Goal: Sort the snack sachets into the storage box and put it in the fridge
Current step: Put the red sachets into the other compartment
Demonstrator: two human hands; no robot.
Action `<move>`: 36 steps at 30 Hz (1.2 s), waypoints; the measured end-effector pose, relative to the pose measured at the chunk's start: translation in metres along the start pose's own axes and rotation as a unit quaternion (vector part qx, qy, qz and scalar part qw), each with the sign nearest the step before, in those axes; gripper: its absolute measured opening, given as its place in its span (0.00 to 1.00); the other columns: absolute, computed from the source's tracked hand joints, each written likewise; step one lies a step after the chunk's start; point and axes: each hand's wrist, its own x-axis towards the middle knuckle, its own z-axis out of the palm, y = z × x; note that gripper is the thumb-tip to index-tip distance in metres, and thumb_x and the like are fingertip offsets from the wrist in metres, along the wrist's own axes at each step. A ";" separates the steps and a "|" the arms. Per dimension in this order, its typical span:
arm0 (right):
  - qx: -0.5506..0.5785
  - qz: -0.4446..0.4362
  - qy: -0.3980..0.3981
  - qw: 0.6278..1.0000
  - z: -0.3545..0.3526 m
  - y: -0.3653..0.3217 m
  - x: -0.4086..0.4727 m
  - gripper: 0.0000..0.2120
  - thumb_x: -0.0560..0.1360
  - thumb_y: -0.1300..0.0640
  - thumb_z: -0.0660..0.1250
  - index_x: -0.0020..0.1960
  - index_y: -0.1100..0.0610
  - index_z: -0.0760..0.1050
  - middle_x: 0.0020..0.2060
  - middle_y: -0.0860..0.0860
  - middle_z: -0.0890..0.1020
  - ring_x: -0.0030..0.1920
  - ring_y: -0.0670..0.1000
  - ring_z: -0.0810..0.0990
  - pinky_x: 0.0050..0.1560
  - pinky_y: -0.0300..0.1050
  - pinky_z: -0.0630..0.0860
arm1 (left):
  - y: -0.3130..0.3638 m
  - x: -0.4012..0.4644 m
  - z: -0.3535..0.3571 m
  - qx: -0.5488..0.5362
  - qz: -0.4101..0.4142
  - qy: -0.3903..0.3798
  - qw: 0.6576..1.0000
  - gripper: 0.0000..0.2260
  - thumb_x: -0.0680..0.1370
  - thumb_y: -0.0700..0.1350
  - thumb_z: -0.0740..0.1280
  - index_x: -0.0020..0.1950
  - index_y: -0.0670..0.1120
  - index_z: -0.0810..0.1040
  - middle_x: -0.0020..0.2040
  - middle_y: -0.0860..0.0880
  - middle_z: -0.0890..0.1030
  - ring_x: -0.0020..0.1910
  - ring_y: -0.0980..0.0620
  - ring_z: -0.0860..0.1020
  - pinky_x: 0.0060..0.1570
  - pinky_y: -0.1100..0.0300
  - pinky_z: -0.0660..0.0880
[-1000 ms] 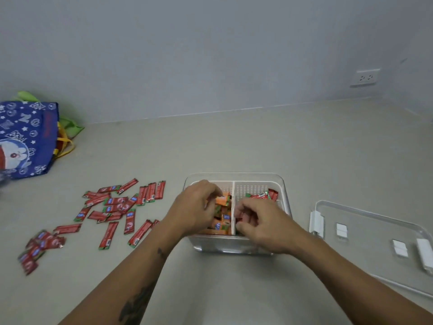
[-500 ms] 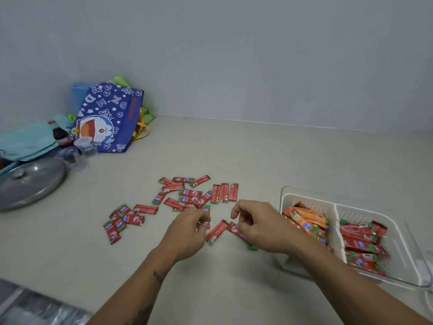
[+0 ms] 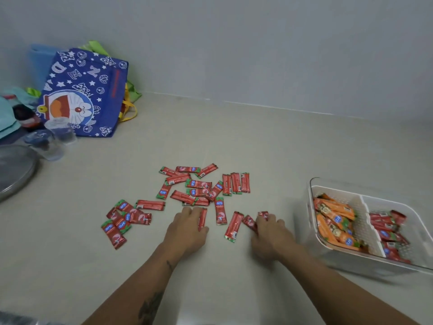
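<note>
Several red sachets lie scattered on the beige counter in the middle of the view. My left hand is down on the counter, its fingers curled round one red sachet. My right hand grips two red sachets at its fingertips. Another red sachet lies loose between my hands. The clear storage box stands at the right; its left compartment holds orange sachets, its right compartment red sachets.
A blue cartoon tote bag leans against the wall at the back left. In front of it stand two clear plastic cups. A round metal lid lies at the left edge.
My hands left the box, went left to the loose pile and took hold of red sachets. The view turned left, so the box now sits at the right.
</note>
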 end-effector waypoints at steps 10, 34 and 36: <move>0.054 0.000 0.063 0.997 0.005 -0.015 0.029 0.18 0.78 0.45 0.64 0.64 0.51 0.65 0.59 0.54 0.70 0.57 0.53 0.72 0.55 0.48 0.76 | 0.005 0.031 -0.003 -0.019 -0.047 -0.001 0.999 0.19 0.74 0.41 0.67 0.65 0.49 0.72 0.60 0.48 0.76 0.58 0.47 0.74 0.58 0.53 0.75; 0.202 -0.019 0.044 0.978 0.004 -0.021 0.034 0.24 0.77 0.50 0.66 0.69 0.48 0.60 0.56 0.48 0.77 0.51 0.47 0.77 0.52 0.48 0.77 | 0.023 0.058 0.017 -0.038 -0.005 0.025 0.999 0.11 0.79 0.52 0.62 0.57 0.48 0.73 0.53 0.50 0.77 0.52 0.50 0.75 0.53 0.53 0.76; 0.178 -0.026 0.051 0.982 0.009 -0.025 0.033 0.23 0.77 0.47 0.66 0.68 0.47 0.62 0.59 0.49 0.75 0.53 0.47 0.75 0.55 0.48 0.77 | 0.013 0.051 0.017 -0.068 0.033 0.042 0.996 0.08 0.80 0.51 0.61 0.55 0.48 0.72 0.52 0.51 0.74 0.52 0.51 0.73 0.52 0.57 0.74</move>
